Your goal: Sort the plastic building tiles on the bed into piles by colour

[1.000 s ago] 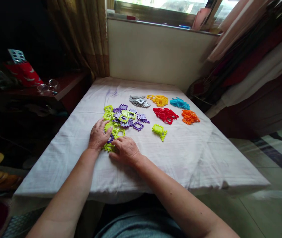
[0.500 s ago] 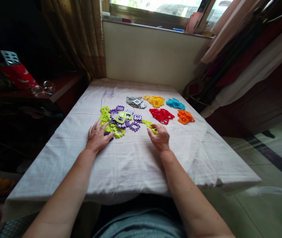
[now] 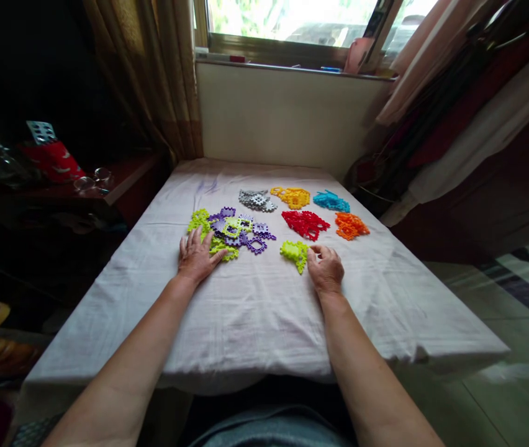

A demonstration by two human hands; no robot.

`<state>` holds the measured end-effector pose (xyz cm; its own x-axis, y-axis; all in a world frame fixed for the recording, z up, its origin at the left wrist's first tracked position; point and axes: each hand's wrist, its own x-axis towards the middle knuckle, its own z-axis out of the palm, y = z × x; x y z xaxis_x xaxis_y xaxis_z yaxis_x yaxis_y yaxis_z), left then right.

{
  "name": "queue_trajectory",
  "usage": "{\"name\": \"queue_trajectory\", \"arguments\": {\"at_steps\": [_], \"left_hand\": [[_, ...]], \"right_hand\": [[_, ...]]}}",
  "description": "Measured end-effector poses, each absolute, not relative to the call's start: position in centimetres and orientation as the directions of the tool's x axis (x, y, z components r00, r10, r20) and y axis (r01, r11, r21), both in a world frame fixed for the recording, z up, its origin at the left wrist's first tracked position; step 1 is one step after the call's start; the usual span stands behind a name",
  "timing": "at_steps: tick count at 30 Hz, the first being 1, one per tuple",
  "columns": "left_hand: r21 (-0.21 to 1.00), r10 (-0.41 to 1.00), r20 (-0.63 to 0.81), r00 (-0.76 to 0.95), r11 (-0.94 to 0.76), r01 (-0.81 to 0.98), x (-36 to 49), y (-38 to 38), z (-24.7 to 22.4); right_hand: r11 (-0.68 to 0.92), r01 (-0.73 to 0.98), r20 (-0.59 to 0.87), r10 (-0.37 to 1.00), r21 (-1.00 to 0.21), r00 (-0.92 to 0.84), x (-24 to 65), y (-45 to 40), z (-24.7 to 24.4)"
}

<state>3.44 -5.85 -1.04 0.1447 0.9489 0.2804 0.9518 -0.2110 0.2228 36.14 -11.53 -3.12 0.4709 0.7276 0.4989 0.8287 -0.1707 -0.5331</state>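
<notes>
While the left grip [image 3: 198, 257] is spread wide, fingers splayed, the lime-green pieces [image 3: 200, 217] are partly covered by it on the cloth-covered surface [image 3: 264, 316]. Just to its right, the purple pieces [image 3: 256, 246] are loosely overlapped with more lime ones; the gray pile [image 3: 256, 200] is set farther beyond. Well to its right, the small lime-green pile [image 3: 293, 249] is met at its right edge by the right grip [image 3: 326, 270], which is drawn narrow; whether a piece is pinched there cannot be told. Beyond the right grip, the yellow pile [image 3: 297, 197] and red pile [image 3: 306, 224] are heaped leftward, the blue pile [image 3: 331, 200] straight ahead, the orange pile [image 3: 352, 226] rightward. Judging by the thin, latticed shapes, light, fairly stiff plastic is to be expected, easily slid but likely snagged by toothed edges. Single pieces are best pinched by a rim and lifted.
</notes>
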Motion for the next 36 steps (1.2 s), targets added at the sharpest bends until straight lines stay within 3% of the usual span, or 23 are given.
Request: {"name": "queue_trajectory", "arguments": {"at_steps": [4,10,15,19,25,32,36], "left_hand": [[0.190,0.863,0.429,0.266,-0.374,0.908,3.8,-6.1,-0.9],[0.178,0.839,0.449,0.306,-0.420,0.890,3.6,-6.8,-0.5],[0.217,0.845,0.448,0.292,-0.419,0.882,3.2,-7.1,-0.2],[0.224,0.759,0.556,0.338,-0.529,0.818,4.5,-8.2,0.1],[0.150,0.599,0.584,0.548,-0.743,0.652,8.1,-9.6,-0.3],[0.123,0.561,0.613,0.557,-0.764,0.634,8.7,-9.7,-0.7],[0.142,0.592,0.613,0.522,-0.733,0.665,8.7,-9.6,-0.6]], "right_hand": [[-0.048,0.841,0.578,0.705,-0.539,0.411,35.8,-11.3,-3.5],[0.092,0.843,0.634,0.703,-0.531,0.323,34.4,-11.5,-3.0],[0.071,0.798,0.604,0.695,-0.598,0.391,34.7,-11.9,-2.3],[0.087,0.750,0.582,0.691,-0.656,0.429,33.9,-12.2,-1.6],[0.387,0.641,0.553,0.831,-0.662,0.069,29.4,-13.1,-0.8],[0.414,0.492,0.495,0.868,-0.766,0.041,27.3,-13.4,-1.1],[0.366,0.483,0.480,0.867,-0.795,0.135,28.2,-12.8,-1.3]]}}
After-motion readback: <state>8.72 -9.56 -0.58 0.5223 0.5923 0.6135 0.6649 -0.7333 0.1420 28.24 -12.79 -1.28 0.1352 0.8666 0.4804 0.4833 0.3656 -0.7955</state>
